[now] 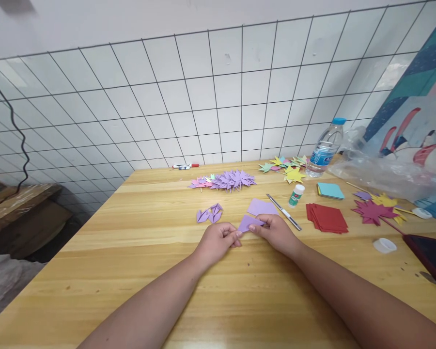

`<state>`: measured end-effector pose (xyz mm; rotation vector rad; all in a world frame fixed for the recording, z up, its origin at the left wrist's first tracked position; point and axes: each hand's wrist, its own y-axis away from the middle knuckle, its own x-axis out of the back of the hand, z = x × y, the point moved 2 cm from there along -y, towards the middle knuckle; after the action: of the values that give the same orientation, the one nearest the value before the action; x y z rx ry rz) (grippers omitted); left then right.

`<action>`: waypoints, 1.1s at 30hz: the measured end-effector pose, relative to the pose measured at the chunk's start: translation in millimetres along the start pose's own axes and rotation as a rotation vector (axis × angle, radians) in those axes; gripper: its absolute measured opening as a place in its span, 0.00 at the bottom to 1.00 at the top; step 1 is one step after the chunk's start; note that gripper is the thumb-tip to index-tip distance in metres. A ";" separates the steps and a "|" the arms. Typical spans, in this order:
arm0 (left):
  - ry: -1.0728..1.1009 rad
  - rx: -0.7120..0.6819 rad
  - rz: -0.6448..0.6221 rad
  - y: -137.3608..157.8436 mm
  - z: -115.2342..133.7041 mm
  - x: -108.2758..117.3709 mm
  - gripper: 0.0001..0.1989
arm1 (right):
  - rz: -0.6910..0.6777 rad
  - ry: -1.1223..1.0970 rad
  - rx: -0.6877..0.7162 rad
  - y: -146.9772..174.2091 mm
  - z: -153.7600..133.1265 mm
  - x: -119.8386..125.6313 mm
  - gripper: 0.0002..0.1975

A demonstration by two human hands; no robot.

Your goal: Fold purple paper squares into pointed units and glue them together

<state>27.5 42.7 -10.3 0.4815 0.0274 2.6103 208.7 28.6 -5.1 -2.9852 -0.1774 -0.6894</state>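
Note:
Between my two hands is a small folded piece of purple paper [247, 223]. My left hand [221, 240] pinches its left corner between thumb and fingers. On the right side, my right hand [274, 232] grips the paper with the thumb on top. Just behind it lies a flat purple paper sheet [262, 207], partly hidden by my right hand. To the left, several folded purple paper pieces [210, 214] rest on the wooden table [138, 271]. A craft knife [284, 212] lies slantwise beside the flat sheet.
A glue stick [296, 196], red paper squares [326, 218] and blue paper squares [330, 190] lie to the right. Behind are a pile of purple paper leaves [234, 180], markers [185, 166] and a water bottle [325, 149]. Maroon paper leaf [374, 212] and white cap [384, 245] lie far right.

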 end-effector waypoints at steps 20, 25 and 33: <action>0.263 -0.003 -0.034 -1.3 -3.2 4.6 0.24 | 0.026 0.053 -0.002 1.9 1.0 8.8 0.13; 0.218 -0.030 -0.124 1.3 -2.5 3.1 0.22 | -0.008 0.165 0.116 3.1 -3.7 1.8 0.11; 0.282 0.002 -0.077 0.1 -1.2 3.1 0.21 | -0.011 0.175 0.192 4.6 0.2 0.9 0.11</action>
<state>24.4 44.1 -10.4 0.1074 0.1387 2.5810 210.2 24.1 -5.0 -2.7280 -0.2350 -0.8759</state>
